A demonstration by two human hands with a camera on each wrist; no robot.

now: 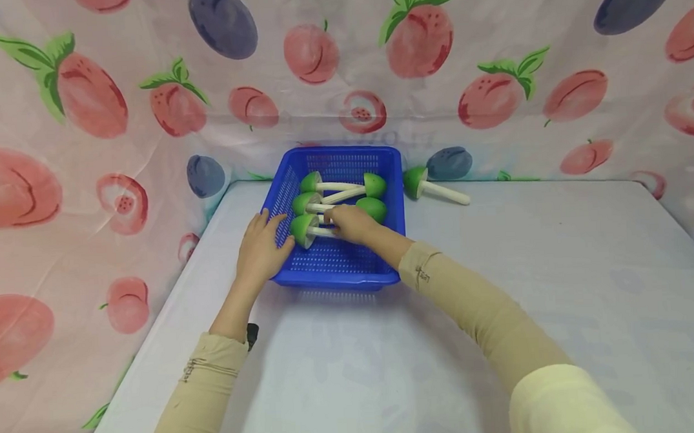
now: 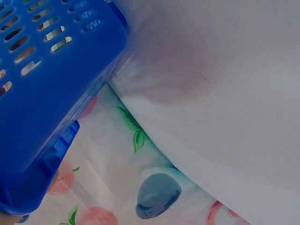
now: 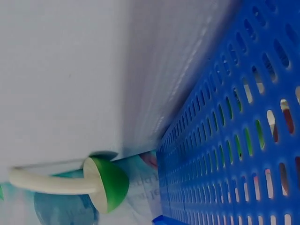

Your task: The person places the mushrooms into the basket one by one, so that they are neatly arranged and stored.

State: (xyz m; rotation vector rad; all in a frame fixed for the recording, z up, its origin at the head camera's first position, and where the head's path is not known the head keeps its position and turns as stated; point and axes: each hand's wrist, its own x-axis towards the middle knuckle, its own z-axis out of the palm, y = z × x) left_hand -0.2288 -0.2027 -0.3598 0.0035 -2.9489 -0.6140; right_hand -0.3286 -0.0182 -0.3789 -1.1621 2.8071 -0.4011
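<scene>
Several toy mushrooms with green caps and white stems lie in a blue plastic basket (image 1: pixel 338 283). My right hand (image 1: pixel 352 224) reaches over the basket's right side with its fingers curled down at the stem of the nearest mushroom (image 1: pixel 304 231), which it seems to pinch; the fingertips are partly hidden. Across the basket's left rim rests my left hand (image 1: pixel 259 249), fingers spread and the thumb toward the inside. Both wrist views mostly show the basket's slotted outer walls, so the hands' grasp is largely out of sight there.
One more toy mushroom (image 1: pixel 446 193) lies on the white table (image 1: pixel 536 286) just right of the basket, against the back. A fruit-printed cloth (image 1: pixel 375 54) hangs behind the table and along its left side.
</scene>
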